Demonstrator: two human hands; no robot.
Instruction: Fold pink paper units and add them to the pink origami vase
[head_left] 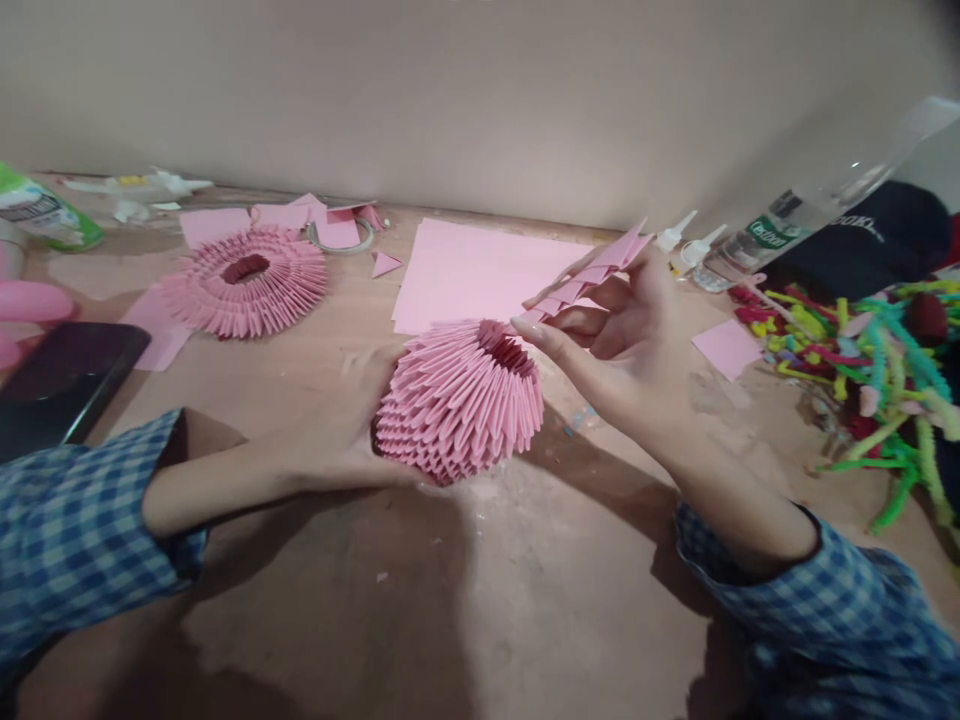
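Observation:
A round pink body of folded paper pieces (457,410) is tilted above the middle of the table, its dark pink opening facing up and right. My left hand (345,430) is wrapped round its left side and underside; some fingers are hidden behind it. Beside the opening, my right hand (622,340) pinches a strip of nested pink folded pieces (589,280) between thumb and fingers. The strip's lower end is close to the rim of the body; whether they touch I cannot tell.
A flat pink pleated ring (247,280) lies at the left, near a black phone (67,380). Pink sheets (480,275) and a tape roll (341,235) lie behind. A clear bottle (795,215), a dark cap (877,240) and coloured pipe cleaners (885,370) are at the right.

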